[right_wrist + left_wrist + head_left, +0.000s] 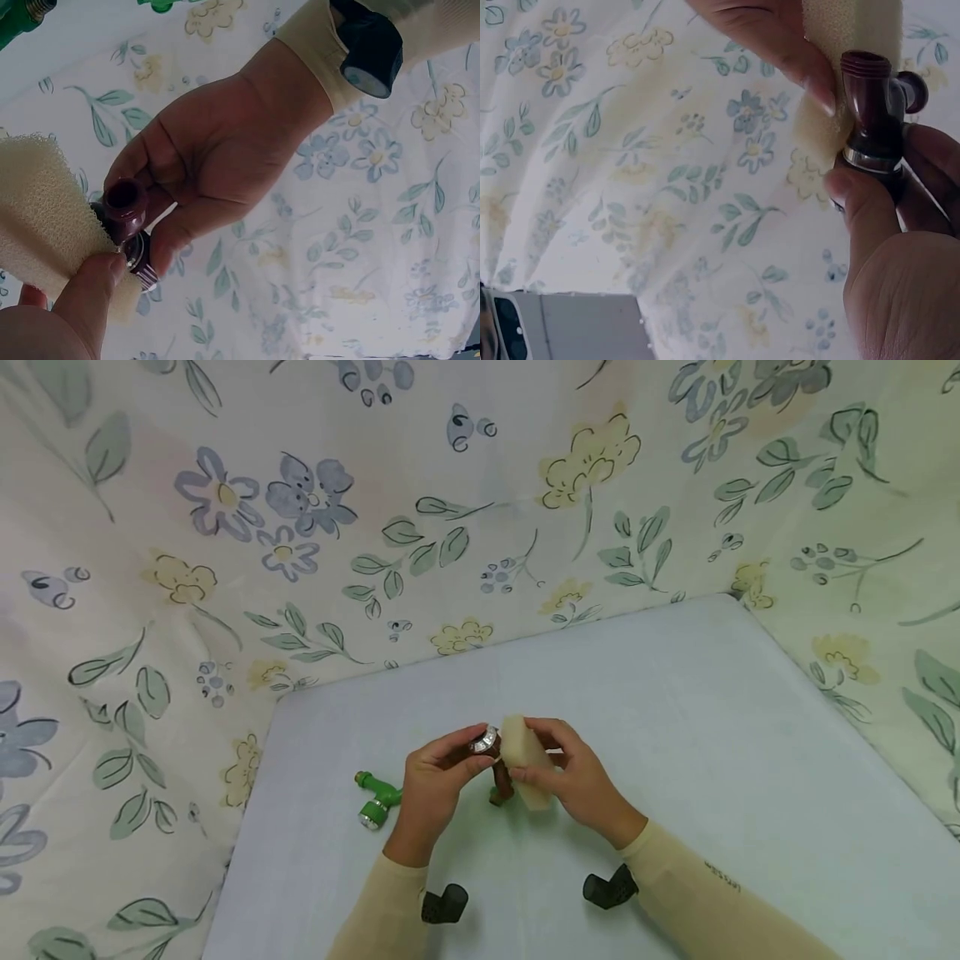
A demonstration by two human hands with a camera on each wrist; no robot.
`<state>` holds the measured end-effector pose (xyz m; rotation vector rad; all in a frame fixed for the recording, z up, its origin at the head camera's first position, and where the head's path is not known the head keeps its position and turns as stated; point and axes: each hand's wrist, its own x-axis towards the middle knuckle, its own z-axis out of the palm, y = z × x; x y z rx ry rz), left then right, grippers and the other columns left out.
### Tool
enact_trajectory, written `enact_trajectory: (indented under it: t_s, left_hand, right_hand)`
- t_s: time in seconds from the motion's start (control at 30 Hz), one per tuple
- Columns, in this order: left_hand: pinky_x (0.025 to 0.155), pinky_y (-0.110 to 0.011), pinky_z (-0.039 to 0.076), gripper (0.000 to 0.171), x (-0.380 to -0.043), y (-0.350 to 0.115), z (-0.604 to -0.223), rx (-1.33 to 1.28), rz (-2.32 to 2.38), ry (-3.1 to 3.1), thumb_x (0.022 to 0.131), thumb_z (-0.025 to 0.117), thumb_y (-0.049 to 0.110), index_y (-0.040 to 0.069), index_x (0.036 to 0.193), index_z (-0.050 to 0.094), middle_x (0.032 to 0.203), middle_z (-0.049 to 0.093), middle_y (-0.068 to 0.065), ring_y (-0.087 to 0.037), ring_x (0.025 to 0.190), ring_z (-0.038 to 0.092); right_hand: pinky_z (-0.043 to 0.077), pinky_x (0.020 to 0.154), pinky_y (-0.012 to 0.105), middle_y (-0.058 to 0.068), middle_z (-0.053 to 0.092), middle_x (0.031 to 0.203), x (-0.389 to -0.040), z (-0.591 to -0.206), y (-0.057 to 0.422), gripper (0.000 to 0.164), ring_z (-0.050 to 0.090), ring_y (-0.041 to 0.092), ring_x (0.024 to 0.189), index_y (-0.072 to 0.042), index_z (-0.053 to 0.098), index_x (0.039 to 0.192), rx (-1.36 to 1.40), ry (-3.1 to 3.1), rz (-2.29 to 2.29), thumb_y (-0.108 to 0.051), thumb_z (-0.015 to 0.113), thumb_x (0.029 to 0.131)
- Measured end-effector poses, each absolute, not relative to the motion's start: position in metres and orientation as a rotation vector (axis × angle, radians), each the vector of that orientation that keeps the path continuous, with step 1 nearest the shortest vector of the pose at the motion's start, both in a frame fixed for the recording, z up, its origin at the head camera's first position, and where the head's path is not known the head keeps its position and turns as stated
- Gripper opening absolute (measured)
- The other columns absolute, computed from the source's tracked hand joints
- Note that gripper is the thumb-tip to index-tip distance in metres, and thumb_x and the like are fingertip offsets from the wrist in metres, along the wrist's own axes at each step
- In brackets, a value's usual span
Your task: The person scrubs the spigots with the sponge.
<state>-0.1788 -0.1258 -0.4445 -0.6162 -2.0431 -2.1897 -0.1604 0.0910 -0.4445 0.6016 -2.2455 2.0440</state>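
A dark red tap (502, 779) with a silver-trimmed knob (485, 741) is held up over the table. My left hand (435, 777) pinches it around the knob, its threaded end turned upward in the left wrist view. My right hand (573, 772) grips a thick cream sponge (525, 760) between thumb and fingers. The sponge (45, 217) meets the tap's side in the right wrist view. Just below the tap shows a small brownish-green piece (497, 795); I cannot tell whether it belongs to the tap.
On the white table (637, 718), left of my left hand, lies a green tap (378, 797) with a silver-ended knob. Black wrist cameras (446, 904) sit below both wrists. Floral cloth (420, 543) hangs behind the table and at its sides.
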Motion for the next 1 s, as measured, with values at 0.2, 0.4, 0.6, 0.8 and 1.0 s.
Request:
enact_trajectory:
  t_s: [0.2,0.4,0.6,0.8,1.0]
  left_hand:
    - [0.082,-0.042,0.053,0.041,-0.177,-0.126,-0.444,-0.603,-2.192,-2.07,0.079,0.073,-0.006,0.005,0.118,0.068,0.114,0.065,-0.015,-0.034,0.102,0.062]
    - [0.082,-0.04,0.053,0.039,-0.172,-0.124,-0.431,-0.642,-2.168,-2.08,0.081,0.072,-0.007,0.002,0.118,0.067,0.114,0.065,-0.016,-0.034,0.101,0.062]
    - [0.084,-0.037,0.053,0.037,-0.167,-0.122,-0.422,-0.633,-2.152,-2.132,0.082,0.071,-0.006,0.002,0.117,0.067,0.115,0.065,-0.015,-0.032,0.102,0.062]
    - [0.084,-0.038,0.052,0.038,-0.168,-0.122,-0.425,-0.631,-2.136,-2.128,0.082,0.071,-0.006,0.0,0.119,0.065,0.116,0.064,-0.014,-0.032,0.104,0.062]
    - [0.084,-0.038,0.052,0.04,-0.173,-0.123,-0.428,-0.621,-2.156,-2.095,0.083,0.07,-0.006,0.001,0.121,0.064,0.115,0.065,-0.014,-0.033,0.104,0.061]
  right_hand:
    - [0.042,0.088,0.053,0.003,0.051,0.124,-0.162,-0.448,0.092,0.057,0.049,0.026,0.111,-0.013,0.048,0.137,0.585,-2.265,2.031,-0.013,0.074,0.086]
    - [0.04,0.09,0.052,0.004,0.049,0.126,-0.166,-0.449,0.094,0.059,0.047,0.026,0.112,-0.012,0.047,0.138,0.5,-2.292,2.022,-0.017,0.074,0.086]
    - [0.041,0.091,0.049,0.004,0.049,0.126,-0.168,-0.451,0.097,0.059,0.047,0.026,0.112,-0.013,0.046,0.138,0.307,-2.334,2.073,-0.025,0.073,0.087]
    - [0.041,0.091,0.049,0.004,0.05,0.126,-0.168,-0.454,0.097,0.06,0.046,0.028,0.113,-0.015,0.045,0.139,0.313,-2.343,2.091,-0.027,0.073,0.087]
    - [0.04,0.092,0.048,0.0,0.047,0.129,-0.165,-0.454,0.096,0.061,0.044,0.026,0.115,-0.017,0.045,0.139,0.332,-2.349,2.077,-0.026,0.074,0.086]
